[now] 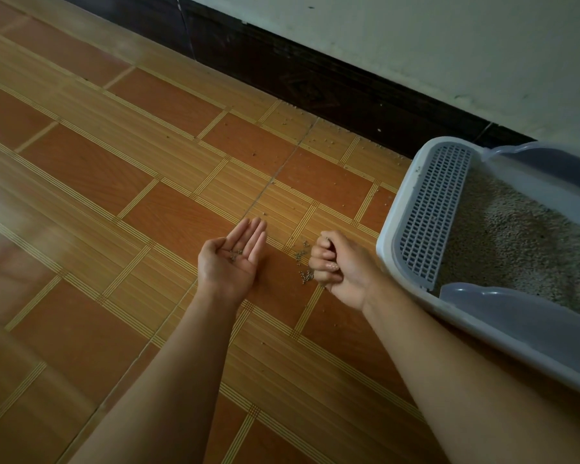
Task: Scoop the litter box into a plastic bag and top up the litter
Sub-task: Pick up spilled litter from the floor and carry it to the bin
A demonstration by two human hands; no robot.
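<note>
Cradling grains point(235, 254) in flat, open left hand point(230, 262). Curling right hand point(337, 262) tight, hold unclear, spilled litter point(304, 276) beside its fingers point(322, 264), litter box point(387, 236) just right. Could scatter wider, tipping that palm.

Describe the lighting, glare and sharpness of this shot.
Head view: dim overall, with a pale glare on the floor tiles at the left edge. Head view: the left hand and the right hand are fairly sharp in the middle. Head view: the wide lens stretches the forearms near the bottom edge, and the litter box turns soft toward the right edge.
</note>
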